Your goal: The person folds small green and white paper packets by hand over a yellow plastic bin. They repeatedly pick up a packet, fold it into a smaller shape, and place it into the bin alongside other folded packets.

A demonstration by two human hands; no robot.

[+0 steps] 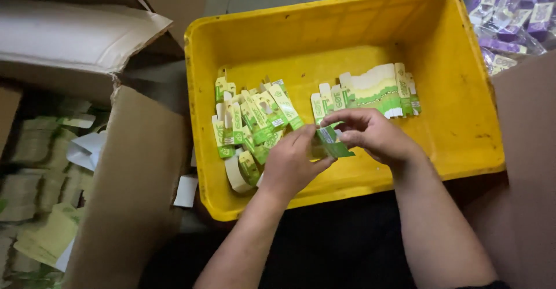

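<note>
Now, green carton point(331, 141) pinched btwn fingers point(347, 118), both hands, over yellow crate point(463, 121)

A small green-and-white carton point(331, 141), partly folded open, sits pinched between both hands above the yellow crate point(463, 121).

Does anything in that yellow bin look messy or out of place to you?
Somewhat. In the yellow bin, the left pile of flat cartons lies scattered and overlapping at odd angles, while the right stack is lined up in a tidy row. Nothing looks torn. Both hands, left hand and right hand, hold one small green carton.
</note>
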